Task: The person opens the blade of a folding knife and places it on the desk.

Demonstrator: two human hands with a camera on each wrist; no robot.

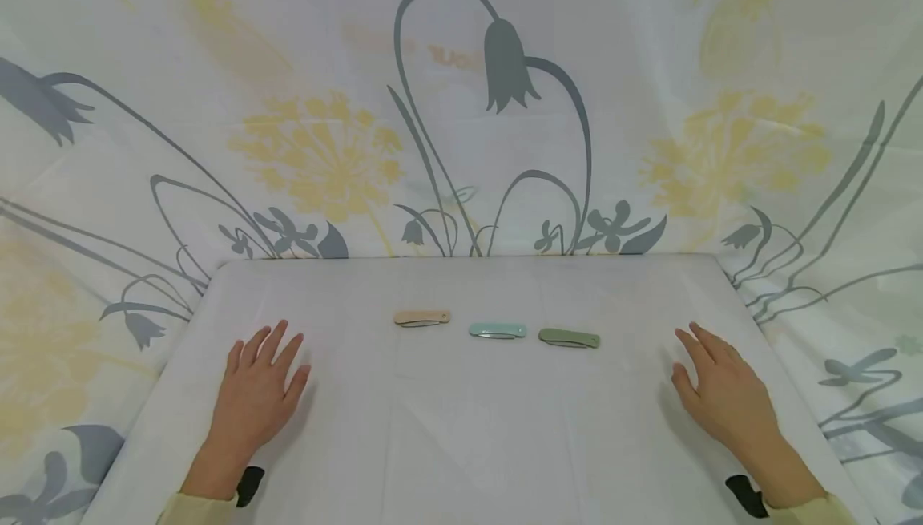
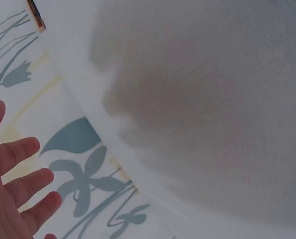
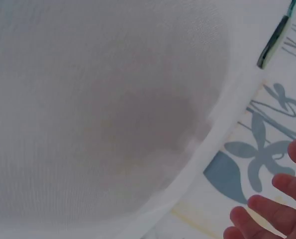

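Note:
Three folded pocket knives lie in a loose row on the white table, towards its far side. The beige pocket knife [image 1: 421, 317] is leftmost, the light blue pocket knife [image 1: 497, 331] sits in the middle, and the green pocket knife [image 1: 569, 338] is on the right. My left hand [image 1: 254, 389] is over the table's left side, fingers spread and holding nothing; the beige knife is its nearest thing. On the right side my right hand [image 1: 724, 389] has its fingers extended, also holding nothing, with the green knife nearest. Both hands cast shadows on the cloth.
The table [image 1: 476, 429] has a white, lightly creased cover. Behind it and at both sides hangs a curtain [image 1: 461, 132] printed with grey and yellow flowers. A black strap piece [image 1: 249, 486] shows at the left wrist, and a black piece [image 1: 746, 495] at the right.

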